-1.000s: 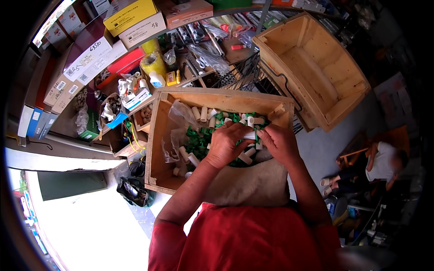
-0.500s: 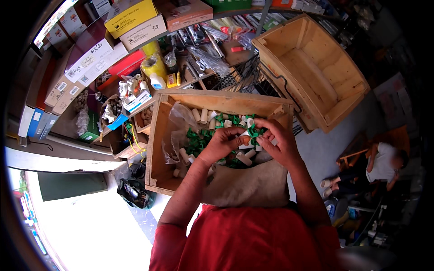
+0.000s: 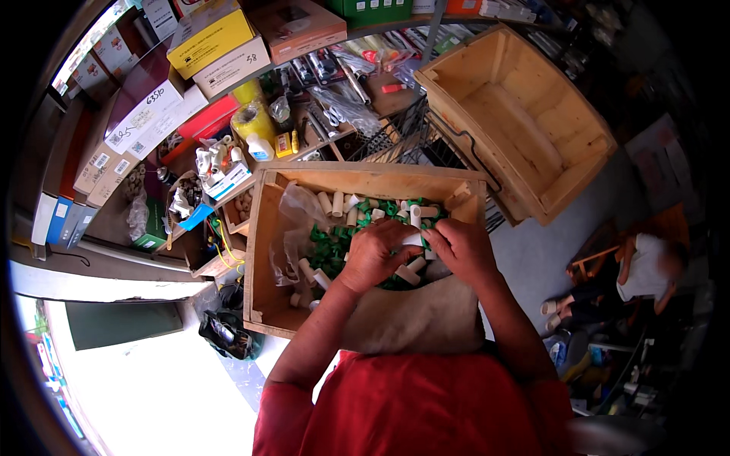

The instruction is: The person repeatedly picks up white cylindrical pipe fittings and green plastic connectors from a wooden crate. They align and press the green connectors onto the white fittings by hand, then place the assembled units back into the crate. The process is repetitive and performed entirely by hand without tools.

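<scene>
Just right of centre, over a wooden crate [image 3: 372,170], the left hand [image 3: 372,255] grips a white tube [image 3: 412,240]; the right hand [image 3: 464,249] meets its right end, pinch unclear. Likely light, stiff, smooth; best held mid-length.

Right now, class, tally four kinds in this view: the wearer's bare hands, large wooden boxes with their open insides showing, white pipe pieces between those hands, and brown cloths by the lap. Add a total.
Bare hands: 2 (left hand, right hand)
Large wooden boxes: 2 (front box, upper-right box)
White pipe piece: 1
Brown cloth: 1
Total: 6
</scene>
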Tool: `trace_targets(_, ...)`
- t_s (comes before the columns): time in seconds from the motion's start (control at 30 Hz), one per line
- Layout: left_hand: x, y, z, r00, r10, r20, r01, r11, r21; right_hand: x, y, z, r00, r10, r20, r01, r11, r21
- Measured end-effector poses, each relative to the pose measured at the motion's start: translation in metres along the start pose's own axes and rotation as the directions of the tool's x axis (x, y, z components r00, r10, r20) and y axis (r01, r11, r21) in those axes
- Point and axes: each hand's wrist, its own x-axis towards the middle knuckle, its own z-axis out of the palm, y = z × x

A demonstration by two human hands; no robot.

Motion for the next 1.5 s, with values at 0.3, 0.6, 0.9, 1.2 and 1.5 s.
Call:
trace_targets(0.3,-0.007,-0.014,0.003,0.872,-0.433,0.228,0.482,0.679,-0.554,0.004,-0.016,-0.007,0.998,0.059,-0.028,-0.044,0.927,0.373)
trace_targets(0.6,-0.003,-0.011,-0.006,0.850,-0.327,0.414,0.525,0.585,-0.618,0.003,-0.009,-0.010,0.998,-0.056,0.014,0.048,0.940,0.338)
trace_targets(0.9,-0.005,-0.006,0.011,0.925,-0.305,0.226,0.380,0.754,-0.536,0.002,-0.006,-0.005,0.999,0.032,-0.014,-0.023,0.907,0.419)
trace_targets(1.2,-0.005,-0.032,0.011,0.911,-0.411,0.035,0.311,0.629,-0.713,0.004,-0.002,-0.003,0.985,0.096,-0.146,0.008,0.812,0.584)
trace_targets(1.5,-0.004,-0.027,-0.008,0.860,-0.507,-0.062,0.277,0.565,-0.777,0.029,-0.011,-0.095,0.798,0.305,-0.519,0.117,0.767,0.631)
